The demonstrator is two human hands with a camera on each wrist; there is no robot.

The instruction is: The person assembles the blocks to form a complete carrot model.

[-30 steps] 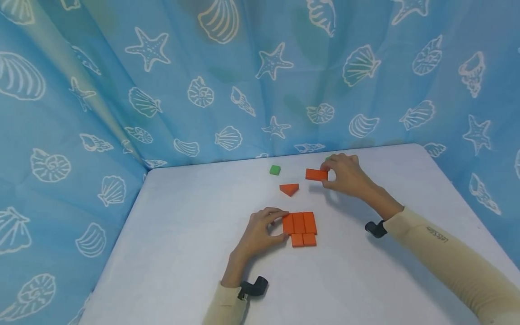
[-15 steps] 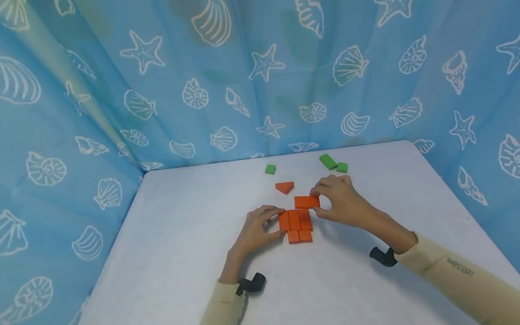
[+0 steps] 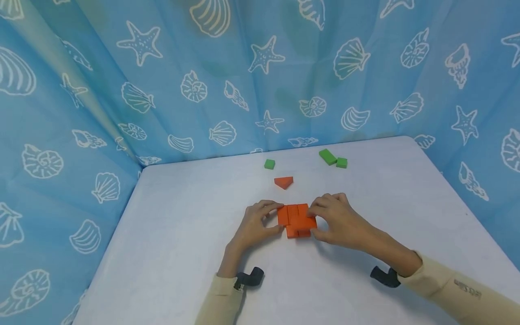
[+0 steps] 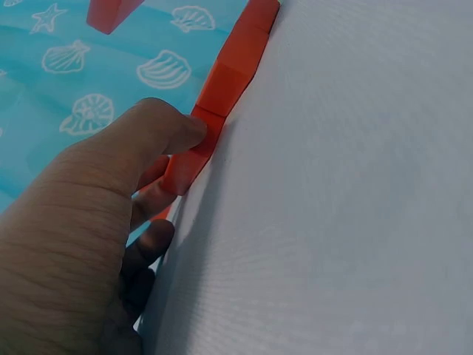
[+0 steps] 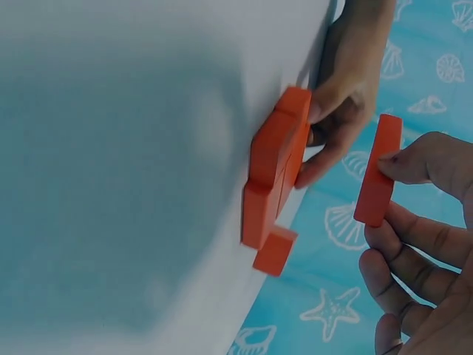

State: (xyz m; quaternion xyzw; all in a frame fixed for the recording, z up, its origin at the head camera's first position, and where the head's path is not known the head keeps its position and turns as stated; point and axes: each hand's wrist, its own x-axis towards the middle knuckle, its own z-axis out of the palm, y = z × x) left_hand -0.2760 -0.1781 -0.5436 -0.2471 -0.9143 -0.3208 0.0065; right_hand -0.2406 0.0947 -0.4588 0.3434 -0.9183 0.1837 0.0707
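Note:
Several orange-red blocks point(image 3: 292, 210) lie flat, side by side, on the white table. My left hand point(image 3: 255, 221) grips the leftmost block point(image 3: 282, 215) of this group between thumb and fingers; the left wrist view shows the thumb point(image 4: 194, 132) against its side. Above the group's right part, my right hand point(image 3: 341, 221) pinches a rectangular orange-red block point(image 5: 380, 171) by its end. In the right wrist view that block is clearly apart from the others. It partly hides the blocks beneath it in the head view. A smaller orange-red block point(image 3: 291, 232) shows at the group's near edge.
Behind the group lies an orange-red triangular block point(image 3: 284, 182). Farther back are a small green block point(image 3: 270, 164), a longer green block point(image 3: 327, 156) and another small green one point(image 3: 341, 162). A blue shell-patterned curtain point(image 3: 227, 67) hangs along the back and left of the table point(image 3: 174, 234).
My right hand has carried the rectangular block from the back of the table nearer and leftward, over the group, uncovering the green blocks. The left hand keeps its hold on the leftmost block.

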